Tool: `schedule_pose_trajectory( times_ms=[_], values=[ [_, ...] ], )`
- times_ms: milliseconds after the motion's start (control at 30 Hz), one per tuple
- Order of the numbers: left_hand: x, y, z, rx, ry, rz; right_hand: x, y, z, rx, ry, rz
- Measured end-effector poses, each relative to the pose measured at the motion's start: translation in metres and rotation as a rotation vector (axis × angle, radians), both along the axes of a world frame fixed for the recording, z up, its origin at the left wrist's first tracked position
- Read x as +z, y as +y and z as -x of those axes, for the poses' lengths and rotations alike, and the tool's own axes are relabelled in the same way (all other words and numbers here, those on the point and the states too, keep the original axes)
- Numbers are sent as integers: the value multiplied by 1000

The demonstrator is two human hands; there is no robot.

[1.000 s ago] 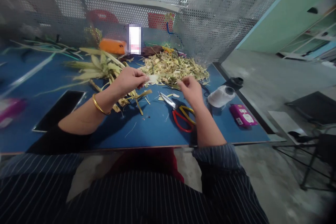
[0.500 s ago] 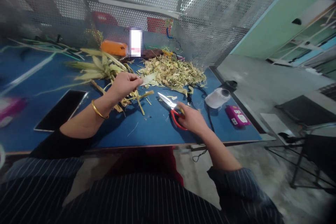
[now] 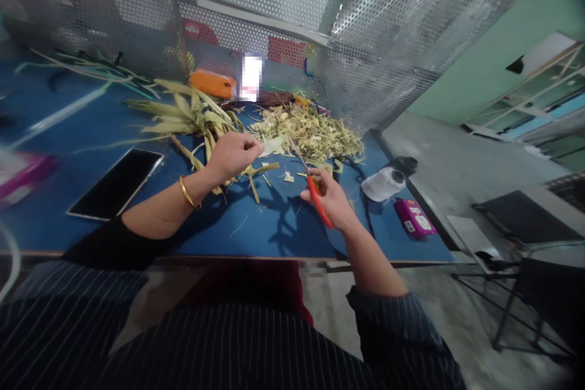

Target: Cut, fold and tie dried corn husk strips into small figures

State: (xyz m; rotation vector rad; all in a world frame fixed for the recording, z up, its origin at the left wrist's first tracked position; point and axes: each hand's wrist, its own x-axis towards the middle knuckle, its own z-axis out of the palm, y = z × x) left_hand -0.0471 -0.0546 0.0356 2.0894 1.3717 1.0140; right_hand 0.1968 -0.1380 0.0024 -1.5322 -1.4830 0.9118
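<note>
Between the fingertips of my left hand (image 3: 234, 155) is a pale piece of dried husk (image 3: 274, 144), pointing right. My right hand (image 3: 331, 198) is closed round the red handles of a pair of scissors (image 3: 315, 190). The blades reach up and left, with their tips close to the husk's free end; whether they touch it I cannot tell. A heap of cut husk scraps (image 3: 320, 131) lies just behind. Beside my left hand is a bunch of longer husk leaves (image 3: 183, 113), and a few small clippings (image 3: 289, 177) are scattered on the blue table (image 3: 256, 231).
A tablet (image 3: 116, 184) lies at the left. To the right stand a white thread cone (image 3: 380, 186) and a purple packet (image 3: 414, 217), near a black cable. An orange pouch (image 3: 212, 82) and a lit phone (image 3: 251, 76) are by the perforated metal screen (image 3: 256, 24).
The scissors have turned upright and come up to the husk piece, their blades now edge-on. My left hand still holds the husk. The whole view has shifted slightly.
</note>
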Motion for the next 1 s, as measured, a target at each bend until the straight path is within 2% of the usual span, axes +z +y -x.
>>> schedule_pose_trajectory(
  times_ms=[233, 367, 467, 567, 667, 767, 833, 867, 933, 1000],
  values=[
    [-8, 3, 0, -69, 8, -16, -1, 17, 9, -22, 12, -20],
    [-10, 7, 1, -67, -50, 95, -4, 15, 5, -76, -57, -33],
    [-9, 7, 1, -45, -113, 148, -5, 9, -1, -186, -390, -84],
    [-7, 5, 1, -24, -129, 128, -7, -1, -6, -272, -827, -24],
    [-5, 2, 0, -9, -123, 59, -7, -14, -7, -218, -1112, 58],
    [-4, -2, -3, -1, -130, 5, 0, -21, -5, -122, -1240, 33],
    [-4, -4, -4, 2, -134, -16, 9, -18, -1, -92, -1153, -68],
    [-4, -5, -5, -1, -134, -27, 13, -14, 1, -91, -1028, -135],
    [-5, -7, -7, -13, -132, -46, 22, 1, 9, -103, -591, -236],
    [-7, -8, -9, -32, -128, -50, 26, 19, 20, -178, -84, -204]
  ],
)
